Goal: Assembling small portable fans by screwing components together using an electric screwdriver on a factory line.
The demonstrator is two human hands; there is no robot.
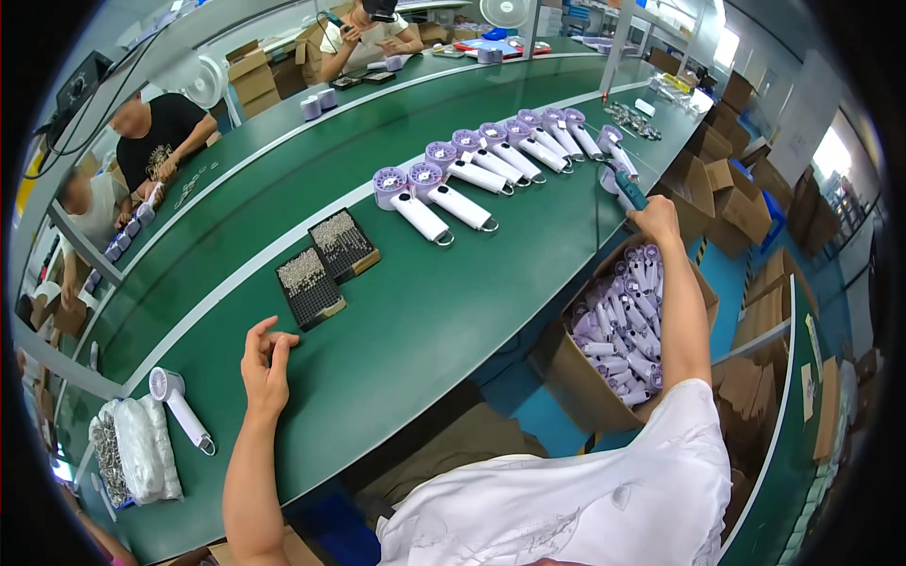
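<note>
My right hand (653,219) reaches far out over the green bench edge and grips a teal-handled tool (630,191), next to a white and purple handheld fan (615,147) at the end of a row. The row of several such fans (491,156) lies across the green bench (396,311). My left hand (265,363) rests on the bench with fingers loosely curled, holding nothing, just below two black trays of small screws (327,264).
A cardboard box (576,377) full of purple fans stands on the floor under my right arm. One lone fan (179,406) and clear bags (142,453) lie at the left. Other people work at the far side. More boxes are stacked at the right.
</note>
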